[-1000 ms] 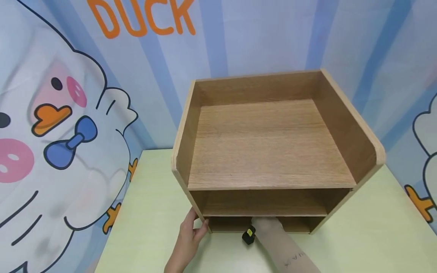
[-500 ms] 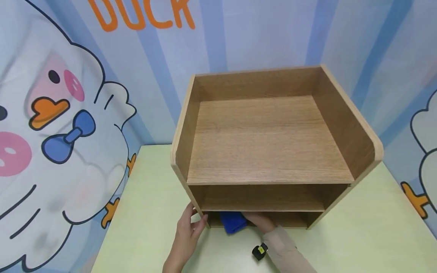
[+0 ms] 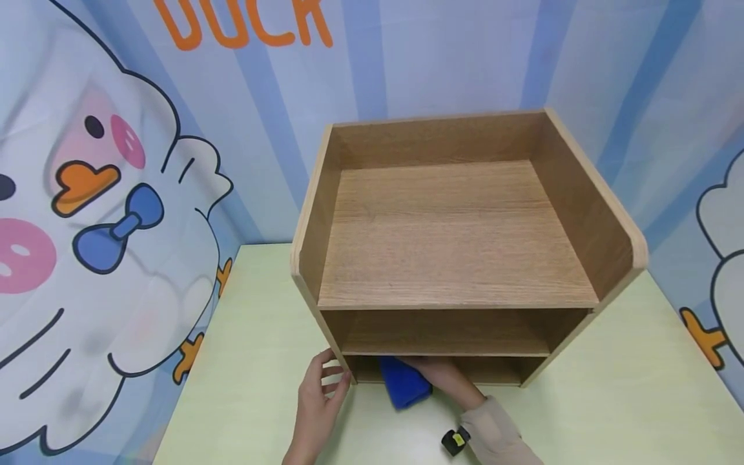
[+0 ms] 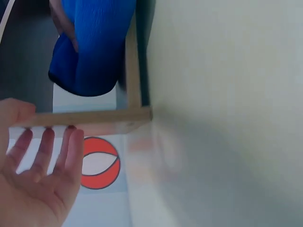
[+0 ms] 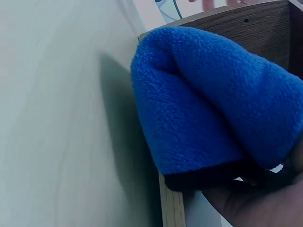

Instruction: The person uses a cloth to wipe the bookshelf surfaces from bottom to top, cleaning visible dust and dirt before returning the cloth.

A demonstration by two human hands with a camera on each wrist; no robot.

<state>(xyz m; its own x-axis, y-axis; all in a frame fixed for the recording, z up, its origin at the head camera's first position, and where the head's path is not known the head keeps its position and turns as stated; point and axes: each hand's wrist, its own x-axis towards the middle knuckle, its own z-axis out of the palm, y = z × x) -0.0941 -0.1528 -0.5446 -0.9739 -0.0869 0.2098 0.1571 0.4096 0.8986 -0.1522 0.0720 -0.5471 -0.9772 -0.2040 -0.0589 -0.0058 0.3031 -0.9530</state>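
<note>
A wooden shelf unit (image 3: 459, 232) with two open compartments below its tray-like top stands on a table. My left hand (image 3: 316, 413) grips the front edge of its left side panel, thumb on the inner side and fingers outside, as the left wrist view also shows. My right hand (image 3: 447, 380) reaches into the bottom compartment and holds a folded blue cloth (image 3: 405, 387). Fuzzy and dark-edged, the cloth (image 5: 194, 104) hangs out over the front bottom edge in the right wrist view. Some right-hand fingers are hidden behind the cloth and the shelf board.
The pale green table (image 3: 250, 361) reaches out on both sides of the unit. Behind it hangs a blue striped backdrop (image 3: 442, 58) with cartoon ducks. A small black device (image 3: 455, 442) with a yellow mark sits at the right wrist, below a beige sleeve (image 3: 494, 433).
The right arm has drawn back out of the bottom compartment. A blue cloth has come into view with the right hand and moved toward the front right. The left hand stays on the panel.
</note>
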